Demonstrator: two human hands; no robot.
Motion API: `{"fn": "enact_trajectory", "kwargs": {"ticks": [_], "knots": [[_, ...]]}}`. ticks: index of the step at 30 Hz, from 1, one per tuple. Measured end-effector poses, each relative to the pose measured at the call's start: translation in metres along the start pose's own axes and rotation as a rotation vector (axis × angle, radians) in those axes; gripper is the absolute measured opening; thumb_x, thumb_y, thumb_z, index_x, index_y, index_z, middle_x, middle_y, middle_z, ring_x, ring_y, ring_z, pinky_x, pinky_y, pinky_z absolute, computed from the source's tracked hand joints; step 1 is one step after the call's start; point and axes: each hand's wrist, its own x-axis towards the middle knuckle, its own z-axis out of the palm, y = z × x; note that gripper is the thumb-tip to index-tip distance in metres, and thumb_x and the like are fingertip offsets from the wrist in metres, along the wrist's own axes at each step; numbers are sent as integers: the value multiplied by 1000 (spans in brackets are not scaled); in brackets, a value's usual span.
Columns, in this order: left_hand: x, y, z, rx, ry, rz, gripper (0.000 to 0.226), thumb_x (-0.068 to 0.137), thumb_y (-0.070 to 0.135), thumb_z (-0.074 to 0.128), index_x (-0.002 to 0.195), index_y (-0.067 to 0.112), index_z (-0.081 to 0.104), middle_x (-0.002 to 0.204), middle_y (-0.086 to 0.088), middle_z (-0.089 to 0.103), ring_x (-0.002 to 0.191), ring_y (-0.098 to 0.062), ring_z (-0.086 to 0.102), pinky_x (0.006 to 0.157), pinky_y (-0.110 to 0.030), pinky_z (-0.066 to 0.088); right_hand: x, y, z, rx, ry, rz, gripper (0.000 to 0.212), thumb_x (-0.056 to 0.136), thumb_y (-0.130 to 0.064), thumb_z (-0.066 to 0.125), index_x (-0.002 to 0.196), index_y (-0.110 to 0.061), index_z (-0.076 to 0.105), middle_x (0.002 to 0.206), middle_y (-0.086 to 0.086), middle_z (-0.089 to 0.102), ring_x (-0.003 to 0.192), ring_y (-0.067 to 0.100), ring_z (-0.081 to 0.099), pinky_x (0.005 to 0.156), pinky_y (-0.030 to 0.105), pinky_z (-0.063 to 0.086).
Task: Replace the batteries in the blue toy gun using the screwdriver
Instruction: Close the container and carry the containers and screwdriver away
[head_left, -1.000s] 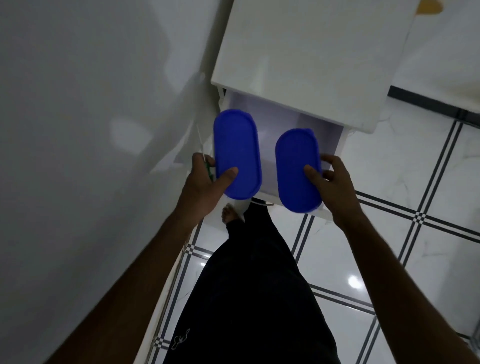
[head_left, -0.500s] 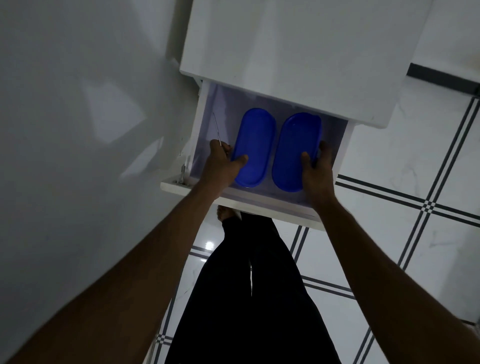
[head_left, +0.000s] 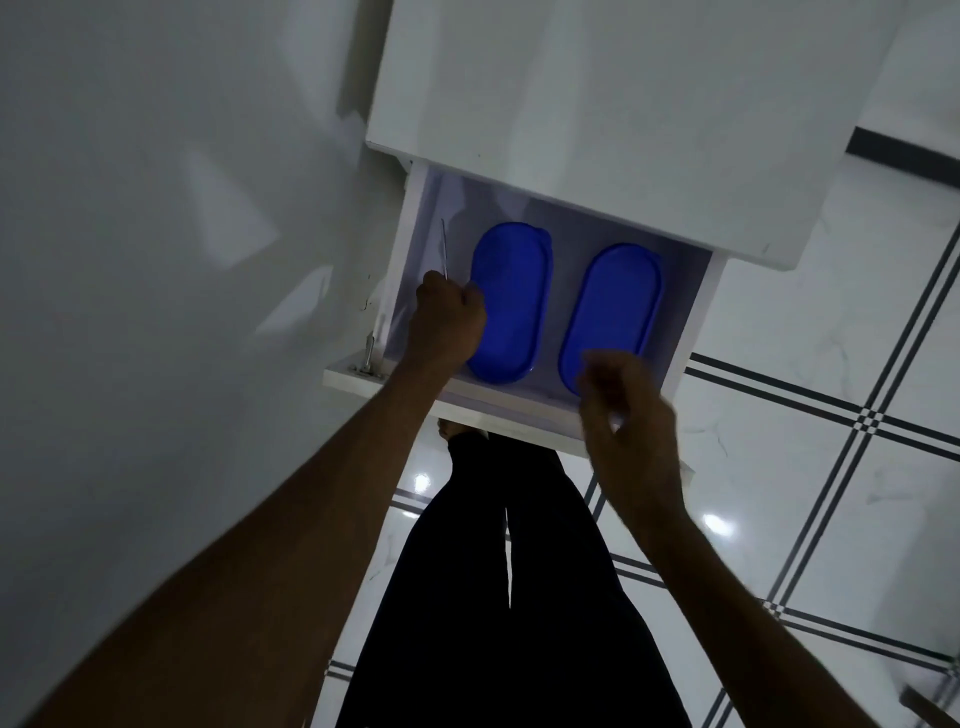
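Note:
Two blue oval-lidded boxes lie side by side in an open white drawer: the left box and the right box. My left hand is inside the drawer at the left box's left edge, closed around a thin screwdriver whose metal shaft points away from me. My right hand hovers blurred over the drawer's front edge near the right box, fingers loosely curled, holding nothing. No toy gun or batteries are visible.
The drawer sticks out from a white cabinet against a white wall on the left. Below are my dark trousers, a bare foot, and a glossy white tiled floor with dark lines.
Both blue boxes were lowered from the air into the drawer and released. My right hand has pulled back toward the drawer front; my left hand stays in the drawer with the screwdriver.

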Motion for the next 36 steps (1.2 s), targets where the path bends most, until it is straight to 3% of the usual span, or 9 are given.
{"fn": "enact_trajectory", "kwargs": {"ticks": [2, 5, 7, 10, 19, 24, 28, 30, 36], "knots": [[5, 5, -8, 126, 29, 0, 31, 101, 24, 40, 121, 0, 46, 75, 1, 49, 58, -8, 48, 46, -19, 34, -19, -2, 3, 34, -329, 74, 24, 96, -5, 57, 107, -25, 63, 97, -10, 70, 91, 5, 68, 82, 17, 56], [12, 12, -19, 370, -37, 45, 25, 102, 22, 44, 119, 3, 47, 72, 4, 46, 61, -7, 47, 47, -20, 31, -38, 6, 17, 296, -665, 547, 17, 99, -10, 55, 107, -17, 68, 101, 5, 75, 96, 19, 71, 88, 27, 58], [13, 15, -24, 524, -69, 137, 15, 101, 20, 49, 98, 6, 53, 66, 3, 46, 61, -11, 51, 50, -19, 33, -46, 17, 27, 501, -708, 858, 17, 98, -13, 58, 114, -12, 64, 109, 17, 73, 104, 30, 70, 91, 35, 58], [16, 17, -27, 706, -27, 270, 21, 101, 19, 51, 83, 8, 53, 69, 0, 50, 67, -15, 52, 63, -25, 42, -48, 34, 42, 894, -510, 1107, 35, 92, -9, 64, 125, -11, 55, 119, 24, 69, 114, 39, 65, 92, 43, 57], [25, 28, -25, 922, -102, 250, 19, 101, 7, 49, 114, 0, 61, 115, -17, 64, 105, -28, 63, 86, -32, 48, -30, 50, 59, 1287, -184, 1003, 51, 80, -10, 73, 127, 0, 57, 120, 20, 66, 117, 32, 63, 105, 46, 49], [15, 31, -36, 877, -133, 229, 16, 100, 3, 47, 104, 0, 62, 106, -17, 63, 97, -27, 63, 78, -28, 45, -30, 49, 59, 1430, -212, 842, 34, 96, -4, 58, 129, -8, 59, 131, 19, 64, 122, 35, 62, 97, 41, 55], [-5, 41, -59, 825, 3, 356, 34, 97, 3, 52, 66, 12, 43, 62, -1, 42, 53, -9, 37, 61, -27, 38, -11, 36, 60, 1366, -138, 836, 31, 86, -4, 64, 116, 3, 66, 116, 20, 71, 106, 31, 71, 80, 32, 61], [-15, 42, -70, 723, 89, 414, 20, 97, 6, 55, 77, 5, 57, 70, -8, 58, 59, -14, 51, 63, -29, 47, 7, 33, 58, 1270, -60, 894, 41, 81, -6, 68, 117, 10, 60, 116, 23, 69, 101, 28, 72, 78, 31, 61], [-67, 39, -86, 396, 227, 465, 15, 93, 16, 61, 106, 12, 68, 96, -5, 74, 85, -18, 70, 82, -35, 58, 61, 6, 41, 1035, -30, 844, 13, 94, -6, 62, 100, 6, 62, 104, 22, 66, 96, 28, 68, 94, 39, 56]]}}
